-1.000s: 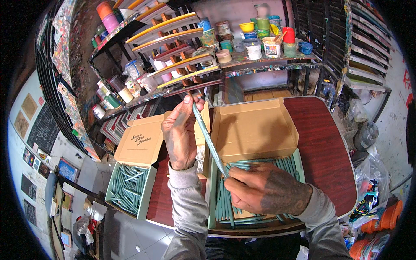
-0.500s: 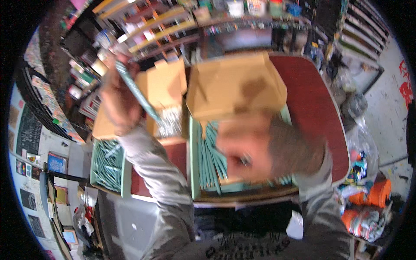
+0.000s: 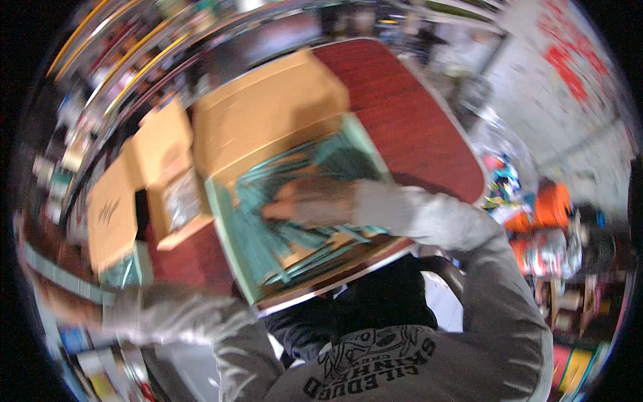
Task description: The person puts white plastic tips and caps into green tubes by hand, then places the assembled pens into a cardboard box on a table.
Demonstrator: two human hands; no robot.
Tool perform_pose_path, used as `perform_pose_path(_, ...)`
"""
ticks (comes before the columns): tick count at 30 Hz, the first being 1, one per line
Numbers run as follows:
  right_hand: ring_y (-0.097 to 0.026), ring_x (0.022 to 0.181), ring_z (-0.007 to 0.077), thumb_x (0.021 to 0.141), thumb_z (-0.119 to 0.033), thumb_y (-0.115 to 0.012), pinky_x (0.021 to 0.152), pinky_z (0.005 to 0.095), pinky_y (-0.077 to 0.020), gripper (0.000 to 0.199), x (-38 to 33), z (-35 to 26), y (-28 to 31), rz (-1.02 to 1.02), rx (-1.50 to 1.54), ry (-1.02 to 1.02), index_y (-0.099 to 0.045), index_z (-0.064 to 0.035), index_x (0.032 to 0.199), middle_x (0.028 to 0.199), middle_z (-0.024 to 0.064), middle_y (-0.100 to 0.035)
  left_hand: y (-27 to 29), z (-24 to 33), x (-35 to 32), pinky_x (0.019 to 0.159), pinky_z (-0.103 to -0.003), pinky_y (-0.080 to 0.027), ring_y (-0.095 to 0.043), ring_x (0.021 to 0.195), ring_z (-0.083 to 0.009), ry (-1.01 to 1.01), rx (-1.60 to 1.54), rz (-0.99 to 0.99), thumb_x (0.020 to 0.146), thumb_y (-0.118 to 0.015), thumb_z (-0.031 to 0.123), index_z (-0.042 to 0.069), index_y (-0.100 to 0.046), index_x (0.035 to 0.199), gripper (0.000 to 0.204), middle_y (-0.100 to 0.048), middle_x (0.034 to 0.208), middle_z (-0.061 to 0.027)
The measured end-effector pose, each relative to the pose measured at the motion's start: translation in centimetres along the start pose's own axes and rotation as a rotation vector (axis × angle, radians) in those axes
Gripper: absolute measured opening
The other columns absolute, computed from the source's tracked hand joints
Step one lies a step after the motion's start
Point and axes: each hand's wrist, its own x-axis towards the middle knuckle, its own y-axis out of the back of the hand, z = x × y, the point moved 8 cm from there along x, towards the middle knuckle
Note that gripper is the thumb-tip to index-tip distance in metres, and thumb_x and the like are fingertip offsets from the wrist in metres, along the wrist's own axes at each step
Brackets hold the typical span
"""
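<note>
At the far left edge, my left hand (image 3: 70,301) is closed around a long, slim teal stick (image 3: 67,273) with pale glints along it. Motion blur softens both. My right hand (image 3: 315,203) reaches into the large cardboard box (image 3: 221,231), low over a heap of slim teal sticks (image 3: 258,244) and seemingly touching them. Its fingers are smeared and partly dark, so their grip does not show. Whether the sticks are pens or pencils cannot be made out.
Beside the large box stands a smaller open box (image 3: 164,144) with small silvery-white pieces (image 3: 181,204). Left of it, another box (image 3: 112,208) has its flap up, more teal sticks inside. All rest on a dark red table (image 3: 402,114). Orange bundles (image 3: 546,208) lie beyond its right side.
My left hand has swung down and outward to the left, still with the stick. My right hand has lowered into the large box. The whole view has turned and shifted rightward.
</note>
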Motion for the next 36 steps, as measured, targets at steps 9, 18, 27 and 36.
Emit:
perform_pose_path(9,-0.067,0.080,0.0331,0.091,-0.013,-0.060,0.073,0.0446,-0.0541,0.008,-6.4,-1.2,7.8,0.599,0.052,0.248,-0.061,-0.0054,0.091,0.081,0.0140,-0.064,2.2,-6.5,-5.7,0.112,-0.046,-0.037,-0.058,0.125,-0.0258,0.148,0.156,-0.128,0.105,-0.046,0.024,0.005,-0.057,0.134,0.036,-0.064,0.132,-0.0095)
perform_pose_path(18,-0.067,0.071,0.0370,0.084,-0.018,-0.064,0.067,0.0435,-0.0535,0.017,-48.6,12.9,6.4,0.621,-0.342,-0.910,-0.062,-0.0016,0.083,0.075,0.0189,-0.065,9.9,-12.9,-7.6,0.107,-0.042,-0.041,-0.059,0.123,-0.0242,0.312,0.394,-0.164,0.104,-0.047,0.023,0.007,-0.055,0.137,0.037,-0.064,0.132,-0.0082)
perform_pose_path(27,-0.069,0.073,0.0391,0.090,-0.047,-0.058,0.070,0.0507,-0.0538,0.039,-72.9,17.4,-23.4,-0.075,-0.148,-1.581,-0.072,-0.0116,0.081,0.082,0.0169,-0.072,24.2,-17.6,-5.5,0.102,-0.038,-0.045,-0.060,0.121,-0.0226,0.499,0.518,-0.121,0.104,-0.047,0.022,0.008,-0.053,0.140,0.039,-0.064,0.132,-0.0070)
perform_pose_path(36,-0.064,0.090,0.0419,0.084,-0.021,-0.067,0.076,0.0489,-0.0522,0.021,-80.6,20.1,-25.8,0.419,-0.290,-1.338,-0.067,-0.0066,0.099,0.097,0.0204,-0.068,43.9,-17.5,-5.9,0.082,-0.027,-0.050,-0.063,0.108,-0.0120,0.746,0.293,-0.126,0.101,-0.048,0.020,0.012,-0.052,0.144,0.044,-0.065,0.131,-0.0027)
